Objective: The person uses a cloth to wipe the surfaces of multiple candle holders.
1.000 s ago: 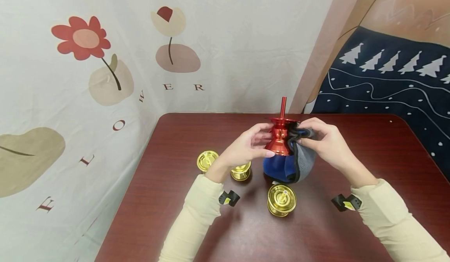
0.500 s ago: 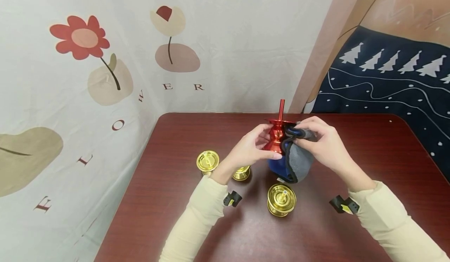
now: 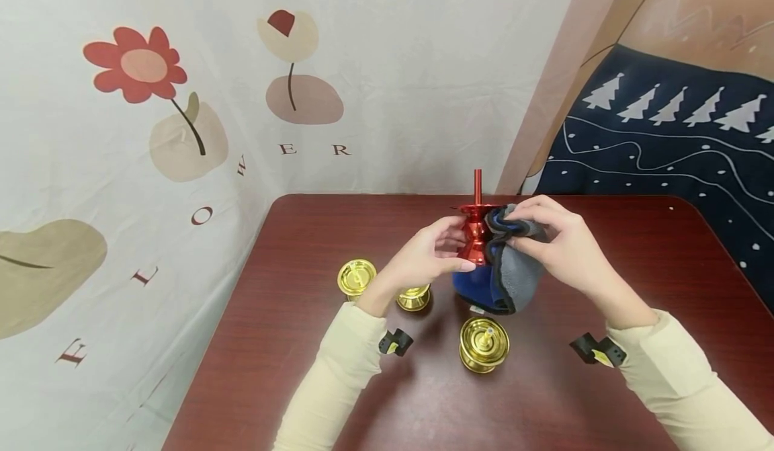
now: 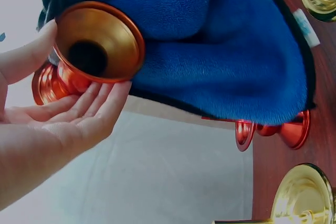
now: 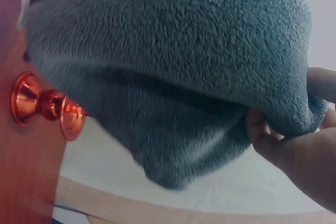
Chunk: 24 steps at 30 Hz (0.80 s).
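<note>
My left hand holds a shiny red metal candle holder off the table, upright, with a tall red stem on top. In the left wrist view the thumb and fingers curl round the flared base of the candle holder, which is hollow and golden inside. A two-sided cloth, blue and grey with black edging, is pinched at its top by my right hand. Its folded upper part lies against the right side of the candle holder, and the rest hangs down. In the right wrist view the grey cloth hides the candle holder.
On the brown table stand gold candle holders: one at left, one partly behind my left wrist, one in front. Another red candle holder stands behind the cloth. A printed curtain borders the table's back.
The red candle holder has shifted slightly left and stands straighter after a brief tilt. The cloth swung right, then back left, and its folded top now covers more of the candle holder's right side.
</note>
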{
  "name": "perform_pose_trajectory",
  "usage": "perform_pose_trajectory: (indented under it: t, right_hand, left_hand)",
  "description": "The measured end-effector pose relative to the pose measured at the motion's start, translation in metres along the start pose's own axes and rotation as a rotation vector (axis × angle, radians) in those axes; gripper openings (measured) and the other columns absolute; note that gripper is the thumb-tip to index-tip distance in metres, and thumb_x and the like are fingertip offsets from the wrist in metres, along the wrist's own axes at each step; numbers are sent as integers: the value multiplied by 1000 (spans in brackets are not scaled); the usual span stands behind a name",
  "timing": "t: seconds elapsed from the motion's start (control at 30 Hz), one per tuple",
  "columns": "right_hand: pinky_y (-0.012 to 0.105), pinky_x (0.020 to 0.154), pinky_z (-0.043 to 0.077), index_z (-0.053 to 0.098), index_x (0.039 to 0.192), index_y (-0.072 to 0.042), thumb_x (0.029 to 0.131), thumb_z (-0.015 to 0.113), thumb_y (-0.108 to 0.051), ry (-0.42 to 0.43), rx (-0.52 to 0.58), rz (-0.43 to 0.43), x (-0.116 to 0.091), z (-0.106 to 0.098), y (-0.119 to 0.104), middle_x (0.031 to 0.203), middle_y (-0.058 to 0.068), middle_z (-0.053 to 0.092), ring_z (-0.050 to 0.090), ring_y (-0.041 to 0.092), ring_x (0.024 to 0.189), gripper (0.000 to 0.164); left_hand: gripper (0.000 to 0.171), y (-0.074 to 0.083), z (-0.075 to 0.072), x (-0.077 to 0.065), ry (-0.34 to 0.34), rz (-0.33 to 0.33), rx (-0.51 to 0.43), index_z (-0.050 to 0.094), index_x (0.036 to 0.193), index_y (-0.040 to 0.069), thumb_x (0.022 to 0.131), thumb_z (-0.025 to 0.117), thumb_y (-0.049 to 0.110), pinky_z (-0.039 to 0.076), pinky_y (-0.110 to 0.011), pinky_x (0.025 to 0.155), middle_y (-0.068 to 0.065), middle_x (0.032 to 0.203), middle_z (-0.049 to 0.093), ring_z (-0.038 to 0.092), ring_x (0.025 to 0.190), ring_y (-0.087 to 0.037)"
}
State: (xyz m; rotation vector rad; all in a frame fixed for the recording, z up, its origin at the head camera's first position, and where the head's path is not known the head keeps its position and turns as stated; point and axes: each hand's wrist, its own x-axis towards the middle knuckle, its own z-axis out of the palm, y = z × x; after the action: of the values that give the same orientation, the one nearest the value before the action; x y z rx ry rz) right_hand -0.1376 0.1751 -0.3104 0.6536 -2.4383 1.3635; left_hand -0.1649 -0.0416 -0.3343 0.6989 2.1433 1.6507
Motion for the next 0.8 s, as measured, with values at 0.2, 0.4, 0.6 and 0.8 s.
perform_pose_trajectory:
  t: [0.2,0.4,0.6,0.8]
  right_hand:
    - [11,77,45,65,102,-1,77,67,6,-43,58,117,0,-3,11,101,3,57,52,8,91,26]
    - [11,77,44,65,101,1,77,67,7,-43,63,118,0,3,18,100,6,57,53,6,91,25]
    - [11,76,43,66,98,1,75,69,8,-19,16,88,-1,9,15,97,7,57,51,5,89,24]
    - [9,80,40,67,96,-1,72,71,9,27,-52,29,-1,11,4,97,7,58,49,5,90,26]
  left_hand:
    - [67,-2,-6,-3,-59,66,-86,30,135,-6,77,66,-8,44,-29,91,-25,122,48,49,112,-29]
    - [70,-1,-5,-3,-62,72,-88,30,135,-5,75,67,-9,43,-29,93,-24,124,48,49,113,-28]
    - [74,0,3,0,27,22,13,34,133,0,72,76,2,41,-26,94,-17,121,53,51,111,-22]
    - [72,2,5,0,98,-5,83,40,132,6,71,78,9,42,-25,92,-11,118,54,52,107,-19]
